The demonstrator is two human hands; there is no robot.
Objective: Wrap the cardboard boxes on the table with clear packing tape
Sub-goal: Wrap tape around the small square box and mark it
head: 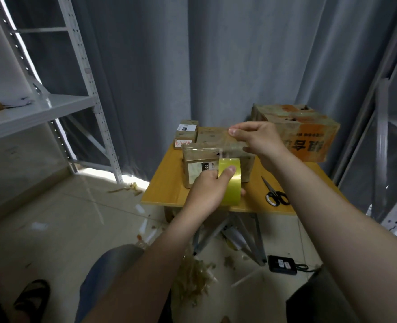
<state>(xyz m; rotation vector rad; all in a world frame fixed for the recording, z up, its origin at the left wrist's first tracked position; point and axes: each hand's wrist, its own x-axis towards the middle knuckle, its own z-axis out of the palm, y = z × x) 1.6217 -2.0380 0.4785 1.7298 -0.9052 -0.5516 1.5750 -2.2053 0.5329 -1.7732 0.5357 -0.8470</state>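
Observation:
A yellowish roll of clear packing tape (230,183) is gripped by my left hand (208,194), thumb on its outer face, just in front of a taped cardboard box (194,164) with a white label. My right hand (255,137) hovers above that box and pinches the free end of the tape strip, which stretches from the roll up over the box top. A second brown box (210,134) lies right behind it. A big orange-printed box (309,131) stands at the back right. Two small boxes (186,134) are stacked at the back left.
Black-handled scissors (274,193) lie on the small yellow table (167,190) to the right of my arms. Metal shelving (41,106) stands left and right. Tape scraps (193,276) and a black device (282,264) litter the floor under the table. Grey curtains hang behind.

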